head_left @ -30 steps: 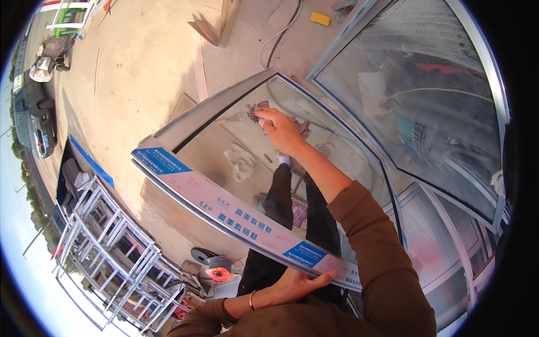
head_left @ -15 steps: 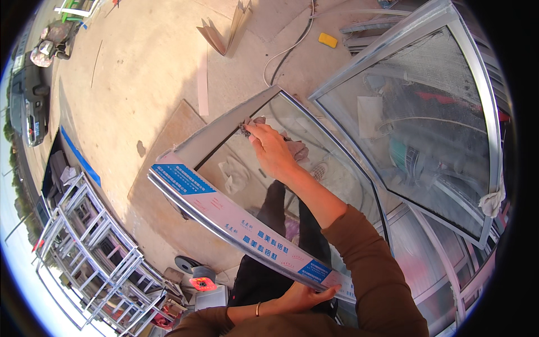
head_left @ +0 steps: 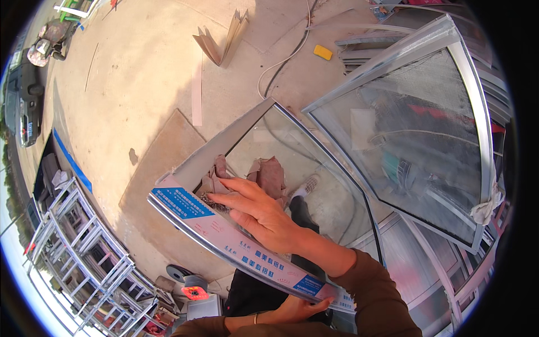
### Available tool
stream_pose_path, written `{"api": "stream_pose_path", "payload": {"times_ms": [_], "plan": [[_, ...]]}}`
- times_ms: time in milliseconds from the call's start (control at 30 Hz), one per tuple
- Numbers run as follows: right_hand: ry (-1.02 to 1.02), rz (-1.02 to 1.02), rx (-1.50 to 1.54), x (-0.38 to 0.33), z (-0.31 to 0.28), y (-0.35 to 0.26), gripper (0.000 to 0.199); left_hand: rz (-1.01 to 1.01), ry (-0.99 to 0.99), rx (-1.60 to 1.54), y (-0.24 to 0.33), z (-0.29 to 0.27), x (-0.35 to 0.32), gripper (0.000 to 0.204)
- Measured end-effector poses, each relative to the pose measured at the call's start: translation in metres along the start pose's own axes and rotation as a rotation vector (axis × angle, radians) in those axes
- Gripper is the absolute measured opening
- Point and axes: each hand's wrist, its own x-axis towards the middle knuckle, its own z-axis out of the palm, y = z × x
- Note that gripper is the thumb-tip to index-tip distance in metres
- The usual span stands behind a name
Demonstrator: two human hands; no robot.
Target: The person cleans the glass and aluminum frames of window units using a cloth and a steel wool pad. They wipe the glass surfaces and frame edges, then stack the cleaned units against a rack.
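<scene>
A framed glass pane [head_left: 314, 163] is tilted in front of me, its near metal edge covered with blue and white printed film [head_left: 247, 247]. My right hand [head_left: 261, 216] presses a crumpled brownish-pink rag [head_left: 268, 177] against the glass, close to the frame's left corner. Its fingers are stretched over the rag, and a dark fuzzy bit shows under the fingertips. Along the frame's near edge, toward its right end, my left hand [head_left: 295, 310] grips the rail with the thumb on the outer side. Its other fingers are partly hidden. My leg and shoe show through the glass.
A second, dusty glazed sash [head_left: 426, 129] leans at the right, with a pale cloth [head_left: 485, 209] on its corner. Stacked metal frames [head_left: 90, 258] stand at the left. A yellow sponge [head_left: 323, 52], a cable [head_left: 289, 56] and folded cardboard [head_left: 224, 42] lie beyond.
My right hand has slid the rag across the glass toward me and left, into the corner by the film-covered edge. My left hand keeps its hold on the frame.
</scene>
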Motion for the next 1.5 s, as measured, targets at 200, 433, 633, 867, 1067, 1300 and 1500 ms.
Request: {"api": "stream_pose_path", "payload": {"times_ms": [200, 433, 633, 867, 1067, 1300, 1500], "plan": [[0.017, 0.070, 0.066, -0.042, -0.017, 0.040, 0.042, 0.016, -0.029, -0.066, -0.015, 0.003, 0.003, 0.034], [0.329, 0.447, -0.206, 0.067, -0.054, 0.258, 0.040, -0.169, -0.064, -0.136, -0.021, 0.003, -0.001, 0.045], [0.349, 0.390, -0.197, 0.080, -0.054, 0.285, 0.042, -0.178, -0.077, -0.081, -0.011, 0.002, 0.008, 0.050], [0.095, 0.001, -0.011, 0.004, -0.013, 0.043, 0.047, -0.211, -0.079, 0.019, 0.008, 0.005, 0.006, 0.057], [-0.060, 0.051, 0.049, -0.089, -0.038, 0.009, 0.050, 0.002, -0.009, -0.187, -0.011, 0.007, 0.003, 0.047], [-0.010, 0.261, 0.025, -0.165, -0.059, -0.013, 0.047, 0.098, 0.044, 0.010, -0.015, 0.015, 0.006, 0.050], [0.050, -0.153, 0.016, -0.023, -0.022, 0.028, 0.052, 0.083, 0.051, 0.001, 0.000, 0.018, 0.009, 0.048]]}}
